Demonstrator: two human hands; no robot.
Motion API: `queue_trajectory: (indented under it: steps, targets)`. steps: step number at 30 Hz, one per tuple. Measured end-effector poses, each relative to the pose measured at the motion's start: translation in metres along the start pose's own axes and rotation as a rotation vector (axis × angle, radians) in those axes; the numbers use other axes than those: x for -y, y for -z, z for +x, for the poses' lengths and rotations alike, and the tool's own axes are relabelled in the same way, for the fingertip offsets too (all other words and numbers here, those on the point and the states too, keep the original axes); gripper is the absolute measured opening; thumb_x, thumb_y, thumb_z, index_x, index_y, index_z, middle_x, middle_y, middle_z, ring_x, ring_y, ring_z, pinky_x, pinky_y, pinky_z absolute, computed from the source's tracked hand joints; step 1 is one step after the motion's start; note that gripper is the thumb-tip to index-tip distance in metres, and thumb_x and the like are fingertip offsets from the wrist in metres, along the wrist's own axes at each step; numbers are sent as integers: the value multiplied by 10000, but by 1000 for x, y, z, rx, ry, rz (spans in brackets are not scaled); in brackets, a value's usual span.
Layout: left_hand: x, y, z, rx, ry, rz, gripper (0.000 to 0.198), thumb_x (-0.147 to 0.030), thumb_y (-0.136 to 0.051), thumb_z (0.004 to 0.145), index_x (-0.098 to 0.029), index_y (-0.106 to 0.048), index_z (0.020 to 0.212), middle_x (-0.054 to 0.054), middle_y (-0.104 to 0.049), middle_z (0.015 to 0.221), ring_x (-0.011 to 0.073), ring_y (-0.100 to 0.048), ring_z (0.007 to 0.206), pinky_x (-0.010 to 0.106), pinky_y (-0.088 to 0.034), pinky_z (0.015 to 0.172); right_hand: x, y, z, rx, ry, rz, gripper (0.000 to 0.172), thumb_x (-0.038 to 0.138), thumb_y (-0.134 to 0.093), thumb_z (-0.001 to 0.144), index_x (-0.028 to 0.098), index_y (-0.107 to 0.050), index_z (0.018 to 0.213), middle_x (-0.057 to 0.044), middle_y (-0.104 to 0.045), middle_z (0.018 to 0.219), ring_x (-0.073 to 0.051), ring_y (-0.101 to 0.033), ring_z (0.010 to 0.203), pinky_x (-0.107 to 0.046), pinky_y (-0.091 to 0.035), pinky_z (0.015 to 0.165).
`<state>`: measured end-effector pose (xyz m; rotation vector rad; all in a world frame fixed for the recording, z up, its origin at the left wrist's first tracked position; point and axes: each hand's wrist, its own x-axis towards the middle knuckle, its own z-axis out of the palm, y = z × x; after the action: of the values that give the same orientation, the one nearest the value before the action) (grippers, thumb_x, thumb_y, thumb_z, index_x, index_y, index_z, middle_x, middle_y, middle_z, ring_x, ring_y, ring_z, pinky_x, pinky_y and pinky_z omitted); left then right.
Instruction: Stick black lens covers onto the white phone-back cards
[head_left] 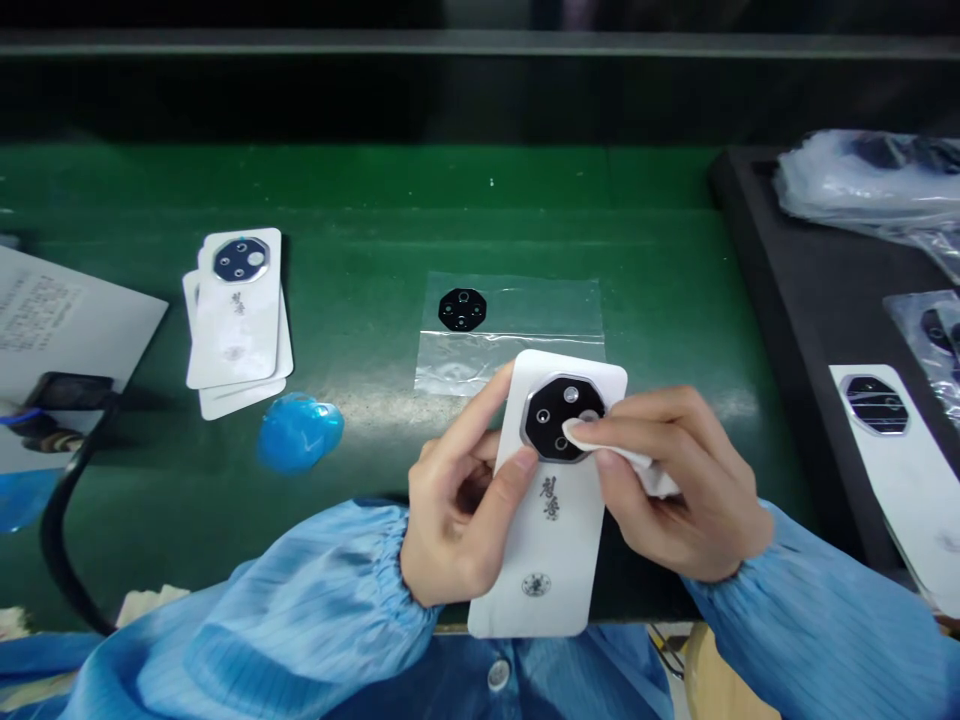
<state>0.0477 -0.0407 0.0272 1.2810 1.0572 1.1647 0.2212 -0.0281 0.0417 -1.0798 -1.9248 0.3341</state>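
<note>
Left hand [461,490] grips a white phone back cover [551,560] with fingers closed around its edge, the cover held over the bench edge. Right hand [686,490] pinches a white wipe [645,470] between thumb and fingers, against the black octagonal camera module [562,418]. Stacked white covers [236,320] and a clear plastic sleeve [510,335] lie on the green bench mat [360,190].

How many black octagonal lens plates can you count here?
5: one on the white card in the left hand, one atop the left stack, one on the clear sleeve, one on the right card, one bagged at far right. More may hide in bags.
</note>
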Motion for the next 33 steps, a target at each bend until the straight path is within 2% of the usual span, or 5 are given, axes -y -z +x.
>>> queue_trajectory:
  steps: [10,14,22,29,33]
  targets:
    - [8,-3,-3,18,-196,225,610,-99,-538,876,-199,-405,1463,-59,-553,552,48,-365,396,156,-301,341,-2,-17,-16,-29,160,-364,218,59,-604,842,151,-664,1029,-24,-638,904,-107,-610,711,-254,-505,556]
    - [8,-2,-6,-2,-263,316,651,-66,-559,842,-188,-407,1463,-67,-536,566,38,-351,396,157,-320,354,0,-16,-16,-53,184,-358,206,21,-599,817,114,-672,986,-31,-643,889,-110,-610,718,-273,-501,554]
    - [9,-3,-7,1,-294,288,644,-63,-568,838,-184,-423,1454,-71,-522,557,40,-343,398,166,-345,376,-3,-14,-15,-32,197,-236,189,2,-580,811,97,-665,950,-45,-635,876,-106,-602,725,-267,-475,524]
    - [5,0,-3,53,-139,121,583,-125,-548,890,-240,-432,1450,-67,-511,516,50,-333,383,170,-266,330,-1,-8,-9,-60,126,-155,220,34,-569,834,180,-621,990,-9,-625,827,-105,-589,687,-246,-492,548]
    - [4,-1,-5,62,-83,59,580,-150,-539,908,-254,-407,1463,-61,-511,501,58,-346,372,171,-274,326,2,-4,-7,-64,103,-160,224,33,-582,816,186,-611,978,3,-616,803,-104,-586,674,-239,-495,553]
